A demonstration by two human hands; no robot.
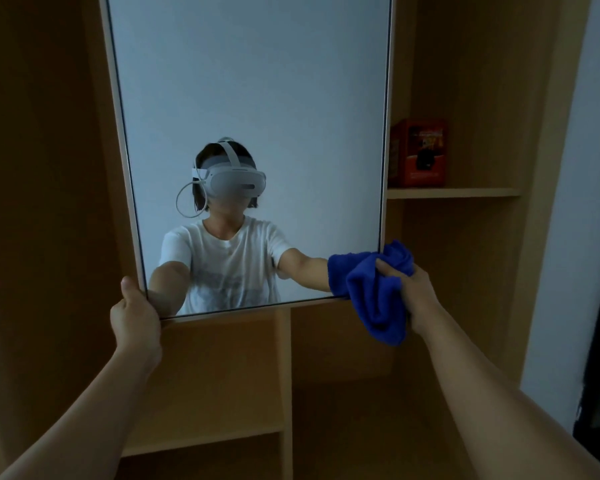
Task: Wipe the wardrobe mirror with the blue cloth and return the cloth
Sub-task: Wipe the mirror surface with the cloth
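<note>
Blue terry cloth (374,292), bunched, sits at the lower right corner of the mirror (250,98), pressed against the glass and lapping over the bottom edge of the frame; a loose fold hangs below the corner. Right hand (414,292) grips the cloth, fingers curled into the bunch, thumb on top, forearm reaching in from the lower right. Left hand (136,313) holds the mirror's lower left corner, thumb lying up along the outer side of the pale frame, fingers wrapped behind the edge and out of sight. Mirror is tall, thin-framed, tilted slightly in view, its top cut off by the picture edge. Glass reflects a person in a white T-shirt wearing a white headset with a looped cable at one side, both arms stretched toward the 2 lower corners, a plain pale wall behind. Wardrobe (465,271) is light wood, open-fronted. To the right of the mirror, 1 shelf (454,192) carries a red box (418,154) standing upright, just beside the mirror's edge; print on the box too dim to read. Below the mirror, a vertical divider (286,375) splits 2 open compartments, with a lower shelf board on the left side. White wall (568,202) at far right, a dark strip beyond it at the picture edge. Light is low throughout.
</note>
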